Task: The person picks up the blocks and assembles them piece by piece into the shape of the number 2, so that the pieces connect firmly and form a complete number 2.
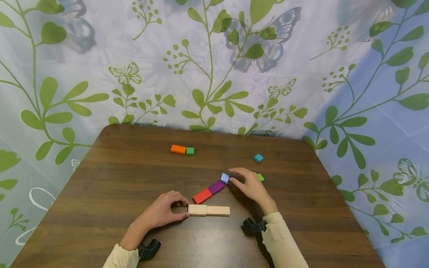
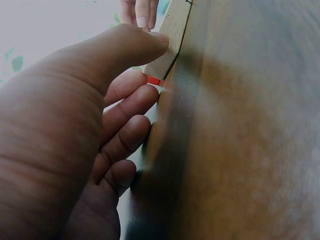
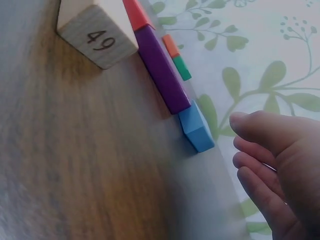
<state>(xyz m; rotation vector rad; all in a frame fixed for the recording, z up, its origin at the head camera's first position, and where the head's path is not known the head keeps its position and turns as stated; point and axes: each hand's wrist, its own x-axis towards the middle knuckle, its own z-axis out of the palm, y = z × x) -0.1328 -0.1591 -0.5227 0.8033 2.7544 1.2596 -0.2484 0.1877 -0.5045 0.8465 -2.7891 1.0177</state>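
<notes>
Two plain wooden blocks, left (image 1: 197, 210) and right (image 1: 218, 211), lie end to end. My left hand (image 1: 162, 211) pinches the left one's outer end between thumb and index finger; in the left wrist view the thumb lies against the wood (image 2: 172, 37). Behind them a red block (image 1: 202, 196), a purple block (image 1: 216, 187) and a light blue cube (image 1: 225, 178) form a slanted row. My right hand (image 1: 251, 186) is beside the cube, fingers relaxed and apart from it; the right wrist view shows a gap between the fingertips and the cube (image 3: 197, 129).
Farther back on the brown table (image 1: 134, 171) an orange block (image 1: 178, 149) touches a green cube (image 1: 190, 151). A teal cube (image 1: 258, 158) stands at the back right. A bright green block (image 1: 260, 177) is partly behind my right hand. A patterned curtain (image 1: 151, 85) hangs beyond.
</notes>
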